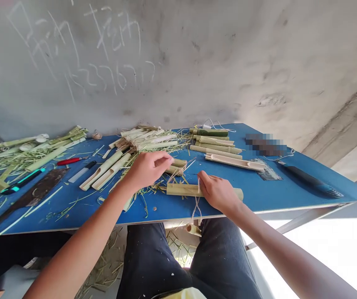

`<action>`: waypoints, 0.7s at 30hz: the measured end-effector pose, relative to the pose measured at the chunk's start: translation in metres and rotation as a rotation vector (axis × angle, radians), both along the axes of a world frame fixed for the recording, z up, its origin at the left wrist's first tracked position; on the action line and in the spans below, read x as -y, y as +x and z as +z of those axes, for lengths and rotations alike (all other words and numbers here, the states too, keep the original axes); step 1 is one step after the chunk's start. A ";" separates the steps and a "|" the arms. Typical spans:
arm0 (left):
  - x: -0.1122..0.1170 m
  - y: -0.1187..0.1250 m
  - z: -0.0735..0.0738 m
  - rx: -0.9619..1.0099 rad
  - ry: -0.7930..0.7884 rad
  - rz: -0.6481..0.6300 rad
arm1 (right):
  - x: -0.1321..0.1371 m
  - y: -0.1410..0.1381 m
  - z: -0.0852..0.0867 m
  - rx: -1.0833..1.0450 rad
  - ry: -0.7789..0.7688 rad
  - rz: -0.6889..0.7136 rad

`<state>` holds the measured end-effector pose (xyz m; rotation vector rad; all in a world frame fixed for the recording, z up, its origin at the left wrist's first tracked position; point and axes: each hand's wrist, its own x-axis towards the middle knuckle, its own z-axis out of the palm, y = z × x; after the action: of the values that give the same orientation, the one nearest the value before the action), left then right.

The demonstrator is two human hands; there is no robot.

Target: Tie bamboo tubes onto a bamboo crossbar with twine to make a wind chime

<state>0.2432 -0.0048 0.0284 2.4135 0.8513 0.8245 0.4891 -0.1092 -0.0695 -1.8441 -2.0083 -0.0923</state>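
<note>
So the bamboo piece (181,189) was lying crosswise near the front edge of the blue surface (278,195), and the right hand (218,192) covered a good chunk of it, so you only got the left part and a bit of the far end. That hand's fingers were pinched on some string (196,207), loose ends dangling below the bamboo, though the exact grip was tucked out of sight. The left hand (147,169) hung just up and to the left, thumb and fingers closed together at the tips; couldn't tell if a thread was caught in there. It also blocked part of the shorter bamboo bits (178,166) behind it. The big knife (49,185) on the left had its handle running off the frame, and something dark at back right was just a pixelated block (265,144), so no clue there. Under the edge, a bamboo tube (193,229) poked out between the knees, half hidden. The wall writing (103,33) was pretty scrawly too.
</note>
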 end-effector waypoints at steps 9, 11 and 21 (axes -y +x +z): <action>0.015 -0.077 -0.022 -0.078 -0.102 0.045 | -0.002 0.007 0.046 0.007 0.098 -0.059; 0.012 -0.070 -0.023 -0.066 -0.032 0.027 | -0.006 0.005 0.076 -0.018 0.141 -0.091; -0.010 -0.040 -0.013 0.002 0.210 -0.209 | -0.028 -0.020 0.265 -0.176 0.288 0.007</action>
<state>0.2034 0.0054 0.0156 2.6267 0.5208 0.8719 0.4693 -0.0807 0.1956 -1.6054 -1.7777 -0.1990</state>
